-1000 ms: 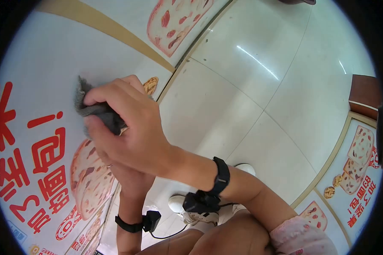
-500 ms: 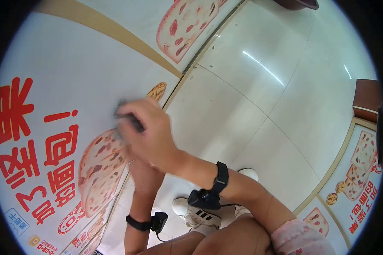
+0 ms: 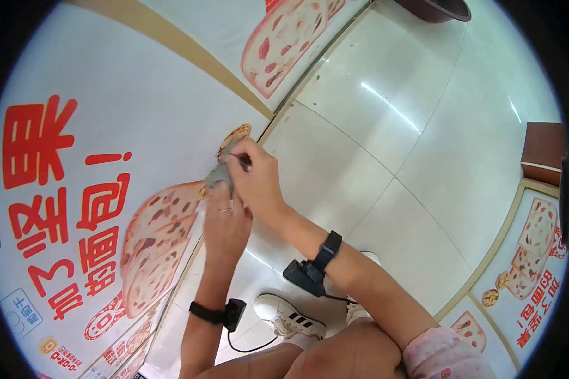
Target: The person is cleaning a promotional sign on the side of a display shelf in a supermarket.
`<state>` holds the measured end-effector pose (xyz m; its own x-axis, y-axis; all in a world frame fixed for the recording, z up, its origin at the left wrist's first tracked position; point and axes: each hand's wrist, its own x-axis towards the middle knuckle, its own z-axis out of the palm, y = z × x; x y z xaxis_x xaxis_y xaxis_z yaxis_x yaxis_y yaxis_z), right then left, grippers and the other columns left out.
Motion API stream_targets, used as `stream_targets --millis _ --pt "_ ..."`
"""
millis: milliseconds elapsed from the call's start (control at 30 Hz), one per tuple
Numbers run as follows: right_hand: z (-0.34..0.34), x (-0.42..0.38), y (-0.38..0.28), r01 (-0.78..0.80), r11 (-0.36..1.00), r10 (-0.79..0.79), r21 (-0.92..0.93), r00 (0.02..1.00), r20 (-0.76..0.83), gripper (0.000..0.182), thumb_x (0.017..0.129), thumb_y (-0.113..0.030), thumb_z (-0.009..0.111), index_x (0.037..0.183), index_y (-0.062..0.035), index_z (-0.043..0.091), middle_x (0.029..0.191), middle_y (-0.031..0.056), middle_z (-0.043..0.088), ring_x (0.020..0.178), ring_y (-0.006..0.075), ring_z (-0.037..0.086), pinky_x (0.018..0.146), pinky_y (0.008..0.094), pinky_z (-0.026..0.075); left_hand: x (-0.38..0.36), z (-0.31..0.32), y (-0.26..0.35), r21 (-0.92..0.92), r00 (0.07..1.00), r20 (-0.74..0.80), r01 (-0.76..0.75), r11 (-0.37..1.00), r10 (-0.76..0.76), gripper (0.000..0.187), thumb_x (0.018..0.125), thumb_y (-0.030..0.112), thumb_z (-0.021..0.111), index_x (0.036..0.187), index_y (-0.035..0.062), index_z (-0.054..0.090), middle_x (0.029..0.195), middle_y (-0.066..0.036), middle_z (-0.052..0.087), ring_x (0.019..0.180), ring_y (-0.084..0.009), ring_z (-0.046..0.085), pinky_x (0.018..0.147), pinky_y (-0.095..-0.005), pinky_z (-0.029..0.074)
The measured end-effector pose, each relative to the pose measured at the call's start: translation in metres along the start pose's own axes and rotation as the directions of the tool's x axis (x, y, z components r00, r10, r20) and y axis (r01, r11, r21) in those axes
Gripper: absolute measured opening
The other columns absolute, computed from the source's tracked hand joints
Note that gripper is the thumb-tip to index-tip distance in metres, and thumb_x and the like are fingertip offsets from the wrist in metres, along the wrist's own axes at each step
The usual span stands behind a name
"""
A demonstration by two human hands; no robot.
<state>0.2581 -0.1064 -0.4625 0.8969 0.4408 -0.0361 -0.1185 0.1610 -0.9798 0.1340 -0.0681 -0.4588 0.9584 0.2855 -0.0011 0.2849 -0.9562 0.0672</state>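
Red Chinese lettering (image 3: 41, 142) on left and right
The left-hand panel (image 3: 139, 95) reads "加了坚果的面包!" in large characters; a blue-outlined label (image 3: 17, 316) near its lower corner says "葡萄干". The right-hand panel (image 3: 506, 311) repeats "加了坚果的面包!" in smaller red characters. The round red logo (image 3: 101, 324) is too small to read.

Looked like a shop, likely one selling bread. Large printed panel (image 3: 145, 76) at left bore pictured bread slices (image 3: 155, 252) and bold red Chinese lettering (image 3: 41, 142); similar printed display (image 3: 537, 252) stood at right, across glossy pale floor tiles (image 3: 341, 151).
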Motion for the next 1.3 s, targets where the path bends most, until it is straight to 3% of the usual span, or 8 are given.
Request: stream_targets --millis 233,300,333,400,567,700,1000,1300 --pt "0.019 -0.001 -0.041 0.143 0.987 -0.149 -0.07 0.985 -0.086 0.009 0.082 -0.002 0.063 0.09 0.0006 0.059 0.08 0.0137 0.06 0.069 0.024 0.059 0.064 0.0313 0.048 0.007 -0.06 0.007 0.186 0.99 -0.14 0.05 0.981 -0.024 0.048 0.075 0.018 0.073 0.115 -0.0021 0.053 0.123 -0.024 0.05 0.113 -0.0368 0.054 0.099 -0.0501 0.041" --pt "0.04 0.012 -0.128 0.531 0.845 -0.523 0.057 0.845 -0.113 0.01 0.079 0.0 0.063 0.088 -0.0018 0.058 0.085 0.0126 0.059 0.081 0.026 0.058 0.064 0.0345 0.049 0.026 -0.116 0.008 -0.535 0.762 0.062 0.571 0.623 -0.644 0.047 0.079 0.023 0.071 0.115 -0.0009 0.052 0.119 -0.022 0.052 0.112 -0.0375 0.052 0.1 -0.0521 0.04" --pt "0.049 0.01 -0.13 0.451 0.876 -0.433 0.172 0.891 -0.134 0.014 0.074 0.001 0.063 0.087 -0.001 0.057 0.082 0.0128 0.056 0.082 0.0271 0.055 0.074 0.0397 0.048 0.023 -0.118 0.005 -0.008 0.876 -0.153 0.462 0.887 -0.457 0.048 0.082 0.025 0.068 0.119 -0.0003 0.051 0.114 -0.02 0.053 0.112 -0.0363 0.052 0.103 -0.0518 0.038" --pt "0.089 0.015 -0.212 0.812 0.579 -0.809 -0.072 0.56 -0.181 0.014 0.07 -0.012 0.057 0.077 0.0001 0.057 0.076 0.0129 0.052 0.081 0.0289 0.051 0.092 0.0475 0.039 0.024 -0.16 0.008 0.365 0.901 -0.388 0.342 0.866 -0.192 0.048 0.082 0.025 0.067 0.119 -0.0004 0.051 0.114 -0.02 0.053 0.112 -0.0359 0.052 0.104 -0.0513 0.037" --pt "0.078 0.035 -0.208 0.781 0.55 -0.803 0.296 0.592 -0.073 0.04 0.076 -0.014 0.055 0.111 0.0069 0.058 0.119 0.0254 0.051 0.115 0.0426 0.044 0.098 0.0515 0.034 0.059 -0.2 0.014 0.684 0.876 -0.476 0.314 0.659 0.077 0.049 0.081 0.023 0.066 0.121 -0.0006 0.05 0.114 -0.019 0.054 0.115 -0.0348 0.051 0.106 -0.0501 0.035" --pt "0.014 0.042 -0.092 0.757 0.571 -0.789 -0.319 0.613 0.044 0.047 0.076 -0.016 0.058 0.119 0.0037 0.057 0.124 0.0194 0.05 0.106 0.0381 0.046 0.093 0.0486 0.038 0.058 -0.133 0.004 0.629 0.981 -0.171 0.036 0.777 0.093 0.049 0.081 0.021 0.063 0.125 0.0002 0.05 0.122 -0.018 0.053 0.122 -0.0324 0.048 0.109 -0.0496 0.032" --pt "-0.02 -0.015 0.044 0.121 0.958 -0.082 -0.259 0.985 0.154 0.056 0.097 -0.019 0.044 0.142 0.0092 0.025 0.148 0.0301 0.026 0.139 0.0453 0.023 0.115 0.043 0.021 0.042 -0.013 -0.01 0.367 0.964 0.096 -0.265 0.892 0.247 0.051 0.084 0.018 0.058 0.129 -0.0031 0.048 0.131 -0.017 0.051 0.129 -0.0326 0.042 0.111 -0.0451 0.031" --pt "0.013 -0.052 -0.038 0.42 0.896 -0.326 -0.146 0.843 0.427 0.069 0.084 -0.029 0.06 0.138 0.0056 0.036 0.148 0.0266 0.028 0.135 0.0468 0.026 0.112 0.0548 0.023 -0.008 -0.034 -0.011 0.383 0.995 -0.061 -0.053 0.922 0.082 0.048 0.089 0.025 0.055 0.133 0.0042 0.048 0.138 -0.018 0.045 0.132 -0.0356 0.038 0.113 -0.0502 0.024"
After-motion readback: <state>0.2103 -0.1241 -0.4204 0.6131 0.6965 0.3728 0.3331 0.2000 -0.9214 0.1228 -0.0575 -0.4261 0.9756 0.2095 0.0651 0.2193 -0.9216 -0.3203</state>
